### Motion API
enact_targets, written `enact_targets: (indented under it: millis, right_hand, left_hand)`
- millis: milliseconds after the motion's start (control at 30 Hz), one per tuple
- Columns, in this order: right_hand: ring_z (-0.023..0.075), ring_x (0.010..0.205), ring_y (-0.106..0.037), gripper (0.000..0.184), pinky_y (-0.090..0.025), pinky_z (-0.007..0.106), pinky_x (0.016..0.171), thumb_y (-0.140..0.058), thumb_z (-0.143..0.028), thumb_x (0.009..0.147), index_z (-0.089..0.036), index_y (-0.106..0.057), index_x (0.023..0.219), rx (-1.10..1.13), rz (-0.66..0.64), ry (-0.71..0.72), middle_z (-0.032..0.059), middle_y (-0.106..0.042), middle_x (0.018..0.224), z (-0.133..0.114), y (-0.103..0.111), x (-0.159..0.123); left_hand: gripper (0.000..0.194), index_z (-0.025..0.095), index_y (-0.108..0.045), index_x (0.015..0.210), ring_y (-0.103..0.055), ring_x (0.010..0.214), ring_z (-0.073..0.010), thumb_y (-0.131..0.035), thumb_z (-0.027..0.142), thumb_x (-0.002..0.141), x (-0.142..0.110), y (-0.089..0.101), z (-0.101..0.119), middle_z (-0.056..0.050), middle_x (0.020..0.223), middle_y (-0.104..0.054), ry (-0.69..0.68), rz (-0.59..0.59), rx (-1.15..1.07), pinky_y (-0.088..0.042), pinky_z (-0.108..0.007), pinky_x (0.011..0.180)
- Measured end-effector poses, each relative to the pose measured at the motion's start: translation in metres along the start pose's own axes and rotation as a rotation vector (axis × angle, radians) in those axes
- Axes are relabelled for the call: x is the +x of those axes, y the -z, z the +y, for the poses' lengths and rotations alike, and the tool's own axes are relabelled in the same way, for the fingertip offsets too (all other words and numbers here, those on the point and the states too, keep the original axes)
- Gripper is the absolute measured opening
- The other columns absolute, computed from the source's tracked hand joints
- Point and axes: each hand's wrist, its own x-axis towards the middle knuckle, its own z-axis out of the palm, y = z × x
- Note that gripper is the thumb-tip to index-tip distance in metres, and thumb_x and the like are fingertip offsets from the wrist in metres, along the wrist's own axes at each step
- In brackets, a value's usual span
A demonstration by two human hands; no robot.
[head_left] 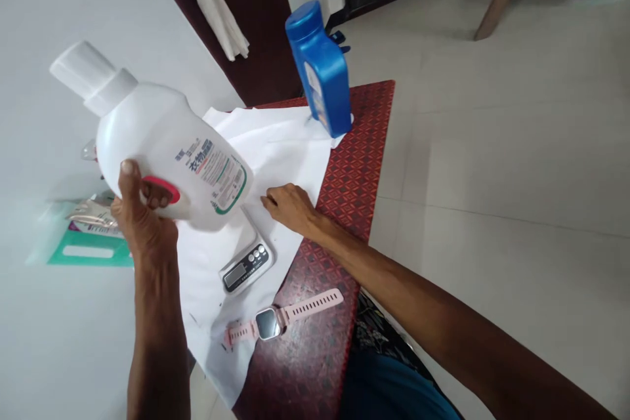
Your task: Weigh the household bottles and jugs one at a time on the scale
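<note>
My left hand (142, 210) is wrapped round the handle of a large white laundry detergent bottle (167, 125). The bottle tilts, its white cap toward the upper left and its labelled base toward the lower right. Beneath that base is a white digital kitchen scale (247, 267), its platform partly hidden by the bottle. My right hand (290, 207) rests at the white sheet, just right of the scale, with its fingers curled in and nothing visible in them. Farther back, a blue bottle (319, 72) stands on the sheet's far edge.
A smartwatch with a pink strap (268, 323) lies near the front of the red patterned table (300, 335), partly on the white sheet (290, 138). Green packaging (88, 252) is at the left by the wall. A white cloth (216, 10) hangs on the door handle behind.
</note>
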Motion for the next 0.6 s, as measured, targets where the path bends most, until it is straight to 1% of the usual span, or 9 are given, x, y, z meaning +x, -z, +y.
enact_targets:
  millis: [67,133,200,267,333,433,533,600]
  right_hand:
    - [0.0261,0.091,-0.074,0.044,-0.038,0.034,0.072,-0.046,-0.039,0.112,-0.018,-0.083,0.101,0.007,0.003,-0.006,0.0142,-0.083,0.100,0.001,0.000,0.000]
    - [0.0249,0.089,-0.073,0.041,-0.035,0.034,0.071,-0.048,-0.038,0.111,-0.019,-0.083,0.098,0.007,0.008,0.007,0.0124,-0.082,0.096,0.001,-0.002,-0.001]
    - [0.0236,0.086,-0.071,0.040,-0.033,0.033,0.069,-0.049,-0.036,0.110,-0.019,-0.083,0.096,0.000,0.020,0.020,0.0114,-0.082,0.093,0.002,-0.005,-0.001]
    - [0.0226,0.082,-0.068,0.039,-0.031,0.033,0.069,-0.050,-0.036,0.110,-0.019,-0.082,0.095,-0.004,0.044,0.028,0.0103,-0.080,0.090,0.003,-0.008,-0.002]
    - [0.0216,0.078,-0.066,0.038,-0.030,0.033,0.069,-0.052,-0.036,0.109,-0.019,-0.081,0.091,0.004,0.076,0.036,0.0088,-0.079,0.084,0.004,-0.011,-0.003]
    - [0.0199,0.072,-0.061,0.037,-0.028,0.033,0.070,-0.053,-0.034,0.107,-0.019,-0.077,0.082,0.033,0.115,0.047,0.0066,-0.075,0.077,0.005,-0.014,-0.003]
    - [0.0183,0.067,-0.055,0.038,-0.027,0.032,0.069,-0.055,-0.034,0.105,-0.020,-0.072,0.074,0.077,0.148,0.049,0.0044,-0.069,0.070,0.008,-0.017,0.000]
    - [0.0172,0.064,-0.051,0.039,-0.026,0.032,0.068,-0.055,-0.034,0.104,-0.021,-0.068,0.070,0.115,0.164,0.048,0.0026,-0.065,0.066,0.011,-0.020,0.002]
  left_hand:
    - [0.065,0.022,-0.036,0.069,-0.023,0.053,-0.0064,-0.090,0.059,0.069,-0.017,0.028,0.009,0.008,0.062,-0.027,0.055,0.081,-0.076,-0.023,-0.025,0.049]
    - [0.064,0.021,-0.038,0.068,-0.024,0.051,-0.0060,-0.093,0.054,0.067,-0.033,0.049,0.011,0.008,0.061,-0.027,0.081,0.119,-0.088,-0.024,-0.025,0.050]
    - [0.063,0.021,-0.039,0.065,-0.025,0.050,-0.0061,-0.094,0.051,0.066,-0.045,0.065,0.009,0.008,0.058,-0.027,0.099,0.155,-0.082,-0.024,-0.025,0.050]
    - [0.061,0.021,-0.040,0.063,-0.025,0.049,-0.0064,-0.093,0.051,0.065,-0.052,0.075,0.003,0.008,0.057,-0.027,0.117,0.181,-0.075,-0.024,-0.025,0.049]
    - [0.063,0.021,-0.039,0.062,-0.025,0.049,-0.0066,-0.092,0.054,0.065,-0.055,0.081,-0.003,0.008,0.056,-0.027,0.129,0.192,-0.075,-0.024,-0.025,0.049]
    - [0.066,0.022,-0.037,0.063,-0.025,0.049,-0.0067,-0.092,0.058,0.064,-0.056,0.081,-0.010,0.008,0.056,-0.026,0.116,0.179,-0.081,-0.025,-0.025,0.049]
    - [0.064,0.023,-0.039,0.063,-0.027,0.049,-0.0075,-0.091,0.060,0.066,-0.057,0.079,-0.012,0.008,0.055,-0.027,0.097,0.151,-0.080,-0.026,-0.026,0.050]
    - [0.062,0.023,-0.041,0.062,-0.030,0.050,-0.0087,-0.089,0.062,0.069,-0.060,0.080,-0.013,0.008,0.054,-0.030,0.100,0.118,-0.074,-0.031,-0.026,0.052]
